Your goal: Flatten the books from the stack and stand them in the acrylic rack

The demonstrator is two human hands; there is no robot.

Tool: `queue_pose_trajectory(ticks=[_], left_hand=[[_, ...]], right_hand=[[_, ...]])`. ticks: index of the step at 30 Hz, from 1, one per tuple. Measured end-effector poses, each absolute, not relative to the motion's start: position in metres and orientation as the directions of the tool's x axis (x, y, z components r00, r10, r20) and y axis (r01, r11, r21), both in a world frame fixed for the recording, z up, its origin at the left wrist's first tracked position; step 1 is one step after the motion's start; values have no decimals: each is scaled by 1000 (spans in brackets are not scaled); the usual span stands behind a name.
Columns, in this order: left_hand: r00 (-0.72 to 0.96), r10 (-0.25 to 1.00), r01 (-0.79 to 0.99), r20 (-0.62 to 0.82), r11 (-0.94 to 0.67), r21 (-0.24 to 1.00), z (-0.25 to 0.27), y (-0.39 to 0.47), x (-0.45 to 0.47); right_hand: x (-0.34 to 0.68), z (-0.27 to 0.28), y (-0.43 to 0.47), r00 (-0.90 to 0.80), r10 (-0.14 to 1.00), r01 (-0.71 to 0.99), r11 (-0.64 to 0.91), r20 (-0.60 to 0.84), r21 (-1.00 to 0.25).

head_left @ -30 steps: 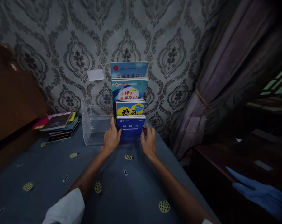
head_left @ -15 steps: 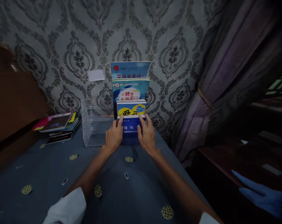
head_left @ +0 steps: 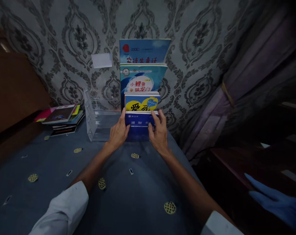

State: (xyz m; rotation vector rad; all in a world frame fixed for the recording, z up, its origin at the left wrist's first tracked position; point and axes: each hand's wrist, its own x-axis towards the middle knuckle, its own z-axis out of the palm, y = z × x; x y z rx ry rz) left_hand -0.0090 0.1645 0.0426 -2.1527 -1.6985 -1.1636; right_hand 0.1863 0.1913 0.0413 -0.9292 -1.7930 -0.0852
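Note:
A dark blue booklet (head_left: 138,133) with white lettering stands upright in the front tier of a clear plastic stepped rack (head_left: 105,117). My left hand (head_left: 119,130) pinches its left edge, thumb on the front cover and fingers at the top corner. On the other side my right hand (head_left: 159,133) holds the right edge in the same way. Behind it, in rising steps, stand a yellow and blue book (head_left: 135,103), a teal book (head_left: 143,78) with a white oval, and a taller blue book (head_left: 145,49) with red characters.
To the left lies a stack of books and booklets (head_left: 61,119) on the dark blue patterned cloth (head_left: 116,202). A white card (head_left: 102,60) is on the patterned wall. A tied curtain (head_left: 206,120) hangs at right, above a dark surface bearing a blue glove-like item (head_left: 275,199).
The head view has shifted, so the rack and books appear higher and larger. My thumbs have closed further onto the front of the dark blue booklet, with both hands still at its sides.

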Motion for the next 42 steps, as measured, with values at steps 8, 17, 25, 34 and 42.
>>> queue_pose_trajectory(ticks=[8, 17, 25, 34, 42], left_hand=[[21, 859, 891, 512, -248, 380, 38, 157, -16], [59, 865, 890, 498, -272, 366, 15, 128, -56], [-110, 821, 978, 560, -13, 210, 14, 98, -176], [-353, 822, 902, 447, 426, -71, 45, 135, -294], [-327, 898, 905, 295, 387, -175, 45, 157, -332]], right_hand=[[188, 39, 185, -134, 567, 606, 696, 813, -386], [195, 36, 175, -149, 539, 632, 697, 829, -339], [177, -2, 128, -211, 451, 586, 769, 867, -257], [127, -36, 100, -554, 464, 379, 880, 692, -286], [128, -55, 112, -596, 533, 388, 846, 600, -366]])
